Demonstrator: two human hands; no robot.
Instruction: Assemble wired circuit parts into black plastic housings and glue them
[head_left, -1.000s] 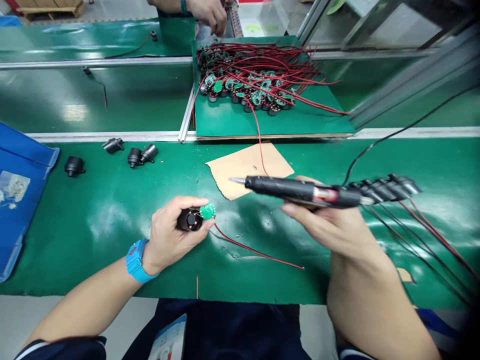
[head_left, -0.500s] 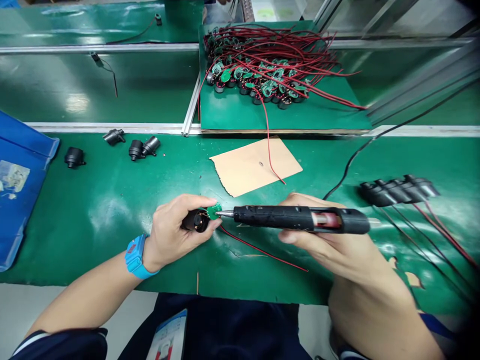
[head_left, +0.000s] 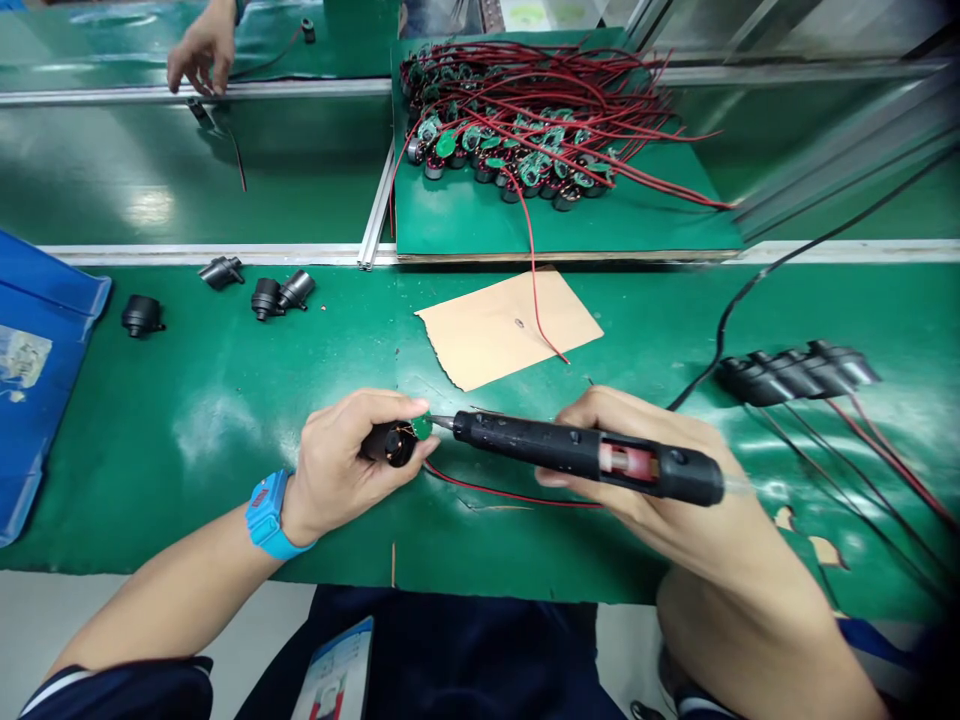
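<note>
Between the thumb and fingers of my left hand [head_left: 345, 450] is a black cylindrical motor housing [head_left: 390, 443], its open end facing right. A small green circuit board [head_left: 422, 427] stands at that end, joined by thin copper-coloured wires and pinched at its edge by my fingertips. My right hand [head_left: 645, 460] is closed around a black soldering iron [head_left: 540, 445], whose metal tip meets the board or lies just in front of it; I cannot tell which. From below the board a red and black wire [head_left: 517, 496] runs right along the green mat, passing under my right hand.
Ahead, a green raised board [head_left: 450, 235] bears a pile of red-wired motors [head_left: 525, 130]. Brown cardboard [head_left: 510, 330] lies before it. Several black housings [head_left: 795, 372] sit right, others [head_left: 266, 298] left near a blue bin [head_left: 45, 380]. A co-worker's hand [head_left: 202, 50] is at far left.
The soldering iron has tilted, its rear end lower, and its tip has shifted slightly up and left on the board. A co-worker's hand has come into view at the far left.
</note>
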